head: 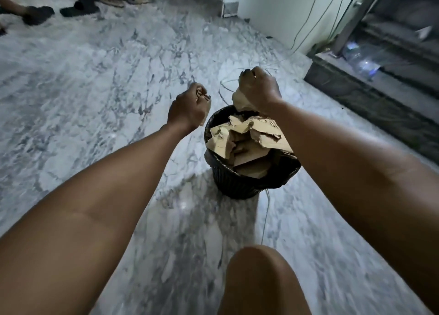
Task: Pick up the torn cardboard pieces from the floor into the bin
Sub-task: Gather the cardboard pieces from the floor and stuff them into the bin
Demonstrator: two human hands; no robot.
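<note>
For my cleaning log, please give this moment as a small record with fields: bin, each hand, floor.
bin: round black plastic bin with black liner, heaped with torn brown cardboard pieces
left hand: left hand grips a small cardboard scrap, beside the bin
right hand: right hand grips a crumpled cardboard piece above the bin
floor: grey-white marble floor; thin wire near bin

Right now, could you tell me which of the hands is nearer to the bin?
The right hand. It holds a cardboard piece directly over the far rim of the bin. The left hand, gripping cardboard scraps, is off to the bin's left.
</note>
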